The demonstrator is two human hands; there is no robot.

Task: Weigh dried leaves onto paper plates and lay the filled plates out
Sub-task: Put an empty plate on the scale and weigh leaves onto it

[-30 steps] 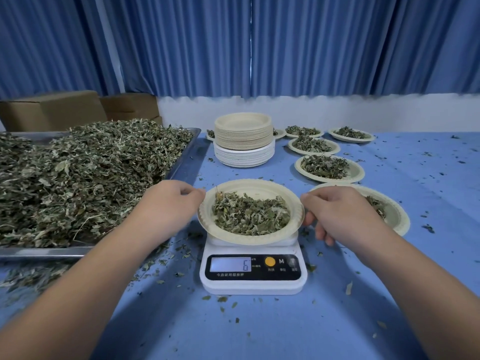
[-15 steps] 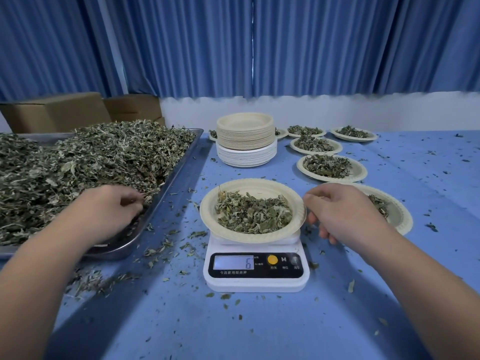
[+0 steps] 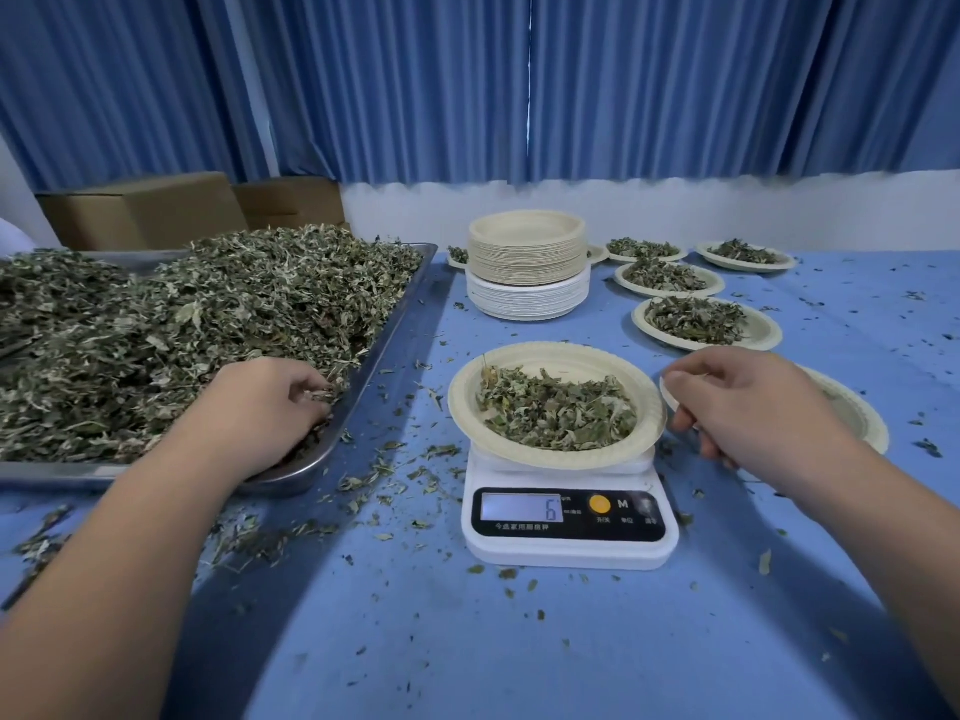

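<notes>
A paper plate with a small heap of dried leaves sits on a white digital scale whose display reads 6. To the left, a metal tray holds a big pile of dried leaves. My left hand is in the tray's near right corner, fingers curled into the leaves and pinching some. My right hand hovers just right of the weighed plate, fingers loosely curled, holding nothing. Behind it lies another filled plate, mostly hidden.
A tall stack of unused plates stands behind the scale. Several filled plates lie in a row at the back right. Cardboard boxes sit behind the tray. Leaf crumbs litter the blue table.
My left hand left the rim of the weighed plate, moved left into the tray and closed on leaves. My right hand eased slightly off the plate's right rim.
</notes>
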